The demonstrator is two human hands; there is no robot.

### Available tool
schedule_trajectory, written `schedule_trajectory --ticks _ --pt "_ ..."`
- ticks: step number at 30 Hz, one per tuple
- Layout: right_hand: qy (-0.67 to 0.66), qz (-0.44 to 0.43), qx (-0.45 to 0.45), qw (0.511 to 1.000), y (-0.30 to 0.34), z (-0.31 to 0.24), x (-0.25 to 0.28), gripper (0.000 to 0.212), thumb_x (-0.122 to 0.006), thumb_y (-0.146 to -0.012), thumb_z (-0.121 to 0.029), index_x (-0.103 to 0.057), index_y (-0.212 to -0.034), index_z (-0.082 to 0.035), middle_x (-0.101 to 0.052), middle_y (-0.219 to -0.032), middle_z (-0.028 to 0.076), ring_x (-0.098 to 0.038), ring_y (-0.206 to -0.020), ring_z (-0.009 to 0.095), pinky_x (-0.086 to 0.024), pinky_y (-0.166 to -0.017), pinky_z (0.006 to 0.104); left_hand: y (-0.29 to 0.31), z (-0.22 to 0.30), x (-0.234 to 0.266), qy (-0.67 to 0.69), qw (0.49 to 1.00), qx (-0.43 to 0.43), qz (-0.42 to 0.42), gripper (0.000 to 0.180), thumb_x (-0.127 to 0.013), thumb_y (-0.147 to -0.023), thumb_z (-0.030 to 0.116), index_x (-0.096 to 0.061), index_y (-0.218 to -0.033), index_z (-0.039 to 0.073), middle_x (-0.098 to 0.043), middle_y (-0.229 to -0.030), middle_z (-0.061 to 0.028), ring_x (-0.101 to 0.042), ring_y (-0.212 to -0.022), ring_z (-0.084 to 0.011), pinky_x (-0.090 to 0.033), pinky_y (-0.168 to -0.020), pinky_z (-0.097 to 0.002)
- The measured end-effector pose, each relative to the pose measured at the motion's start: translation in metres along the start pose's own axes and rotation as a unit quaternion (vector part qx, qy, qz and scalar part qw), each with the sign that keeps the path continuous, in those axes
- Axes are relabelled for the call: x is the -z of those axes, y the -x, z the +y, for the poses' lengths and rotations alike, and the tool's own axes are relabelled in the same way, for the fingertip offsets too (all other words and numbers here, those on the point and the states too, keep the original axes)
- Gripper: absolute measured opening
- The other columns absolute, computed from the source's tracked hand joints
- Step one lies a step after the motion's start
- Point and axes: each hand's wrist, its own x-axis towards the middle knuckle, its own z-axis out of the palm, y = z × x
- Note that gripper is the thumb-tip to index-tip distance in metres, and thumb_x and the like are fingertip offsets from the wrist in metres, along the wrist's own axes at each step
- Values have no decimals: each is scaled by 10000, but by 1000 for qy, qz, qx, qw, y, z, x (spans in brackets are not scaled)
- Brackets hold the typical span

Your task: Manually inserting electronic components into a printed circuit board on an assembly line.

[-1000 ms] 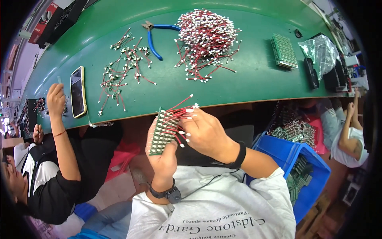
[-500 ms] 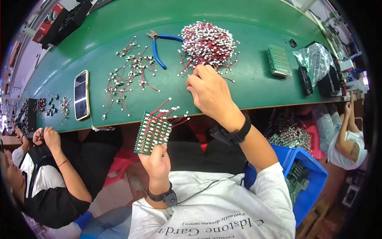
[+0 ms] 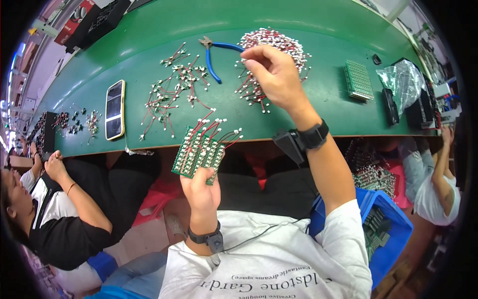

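The right hand (image 3: 280, 77) is covering part of the pile of red-wired connectors (image 3: 271, 37), and the view is not showing whether its fingers (image 3: 255, 52) are pinching one. The left hand (image 3: 200, 192) is hiding most of its fingers behind the green circuit board (image 3: 195, 155). One handle of the blue pliers (image 3: 209, 65) is disappearing near the pile. A clear plastic bag (image 3: 398, 82) is concealing part of the black container (image 3: 419, 107). The right sleeve (image 3: 346, 226) is blocking some of the blue bin (image 3: 401, 239). The picture's lower edge is cutting off the white shirt (image 3: 259, 249), its upper edge the worktop (image 3: 308, 119). Black parts (image 3: 75, 127) at far left are appearing too small to identify.
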Motion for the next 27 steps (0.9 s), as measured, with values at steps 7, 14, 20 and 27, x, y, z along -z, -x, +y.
schedule_trajectory --ticks 7,14,20,27 --pt "43 42 -17 998 43 -21 -2 61 -616 -946 -12 -653 -988 14 -631 -870 3 -551 -748 45 -452 -649 208 -2 -7 -5 6 1000 7 2 610 -421 -710 -164 -466 -1316 -104 -621 -1181 -180 -644 -1070 -278 -530 -969 -425" --pt "69 -39 56 995 117 -59 -39 78 -693 -835 16 -639 -891 6 -595 -778 79 -549 -569 135 -453 -519 260 5 -12 -6 -39 999 -7 -14 511 -485 -753 -180 -539 -1249 -73 -644 -1121 -116 -642 -996 -183 -516 -847 -309" --pt "76 -66 25 995 120 -46 -53 130 -658 -803 15 -573 -901 15 -584 -814 158 -609 -677 351 -500 -590 424 14 -16 -12 -109 992 -38 -51 445 -489 -775 -167 -566 -1198 -54 -643 -1073 -78 -632 -917 -124 -496 -772 -250" --pt "133 -71 51 987 122 -47 -53 144 -693 -783 6 -607 -899 18 -575 -793 128 -600 -644 277 -496 -559 362 16 -21 -5 -196 975 -75 -73 424 -477 -812 -163 -570 -1211 -53 -640 -1090 -62 -622 -930 -108 -490 -771 -236"
